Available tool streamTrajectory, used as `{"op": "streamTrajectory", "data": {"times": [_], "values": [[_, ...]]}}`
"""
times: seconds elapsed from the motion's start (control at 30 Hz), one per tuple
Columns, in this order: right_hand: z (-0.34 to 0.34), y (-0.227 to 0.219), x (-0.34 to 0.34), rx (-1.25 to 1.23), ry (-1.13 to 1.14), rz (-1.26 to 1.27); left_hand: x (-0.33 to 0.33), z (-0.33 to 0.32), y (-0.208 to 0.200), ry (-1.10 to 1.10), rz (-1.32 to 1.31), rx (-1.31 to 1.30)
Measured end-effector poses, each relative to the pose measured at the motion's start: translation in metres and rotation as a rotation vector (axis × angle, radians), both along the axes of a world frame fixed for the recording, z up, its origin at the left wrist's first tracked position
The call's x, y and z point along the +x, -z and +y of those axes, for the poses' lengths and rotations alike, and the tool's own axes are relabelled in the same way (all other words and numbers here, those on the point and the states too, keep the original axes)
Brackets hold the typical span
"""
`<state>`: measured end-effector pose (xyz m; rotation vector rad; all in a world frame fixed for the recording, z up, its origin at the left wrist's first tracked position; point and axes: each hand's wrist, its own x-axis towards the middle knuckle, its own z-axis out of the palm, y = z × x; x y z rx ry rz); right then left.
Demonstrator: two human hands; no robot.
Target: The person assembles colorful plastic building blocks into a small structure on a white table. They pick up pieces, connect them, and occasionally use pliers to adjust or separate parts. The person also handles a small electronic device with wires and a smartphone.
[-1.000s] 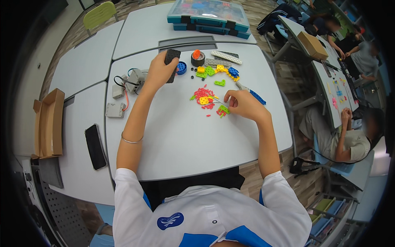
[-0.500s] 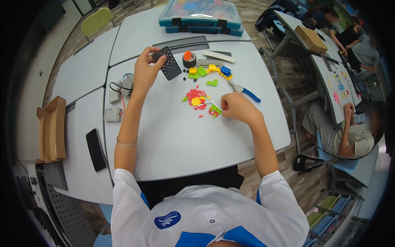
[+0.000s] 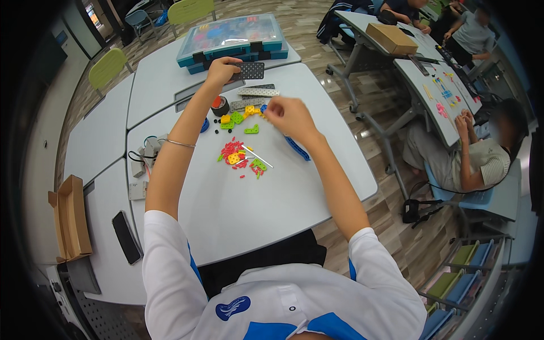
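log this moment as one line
left hand: holds black plate | right hand: near blue block, grip unclear | table: red pegs

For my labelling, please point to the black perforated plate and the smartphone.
Black perforated plate (image 3: 251, 71), head view: middle of holed face.
Smartphone (image 3: 127, 238), head view: middle of dark screen.

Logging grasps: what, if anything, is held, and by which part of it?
Left hand: a flat, black, rectangular perforated plate, gripped at its left end. Right hand: blurred; cannot tell whether it holds anything.
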<state>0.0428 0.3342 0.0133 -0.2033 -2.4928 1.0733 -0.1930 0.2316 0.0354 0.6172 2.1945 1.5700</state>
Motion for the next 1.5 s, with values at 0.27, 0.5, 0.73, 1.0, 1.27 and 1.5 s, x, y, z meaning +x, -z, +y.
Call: {"op": "streamTrajectory", "data": {"times": [0.27, 0.5, 0.73, 1.0, 1.27, 1.5], "values": [[0.069, 0.040, -0.071, 0.171, 0.084, -0.084, -0.013, -0.003, 0.017, -0.084, 0.160, -0.111], [0.131, 0.027, -0.055, -0.245, -0.029, -0.264, -0.020, 0.007, 0.030, -0.034, 0.120, -0.145], [0.170, 0.020, -0.024, -0.367, 0.106, -0.086, -0.008, 0.032, 0.055, 0.173, 0.411, -0.389], [0.151, 0.035, -0.057, -0.318, -0.010, -0.076, -0.004, 0.032, 0.050, 0.168, 0.449, -0.569], [0.095, 0.045, -0.085, -0.156, -0.030, -0.166, -0.008, 0.010, 0.049, 0.139, -0.001, -0.301], [0.094, 0.047, -0.086, -0.013, -0.100, -0.157, 0.003, 0.014, 0.040, 0.320, 0.220, -0.428]]}}
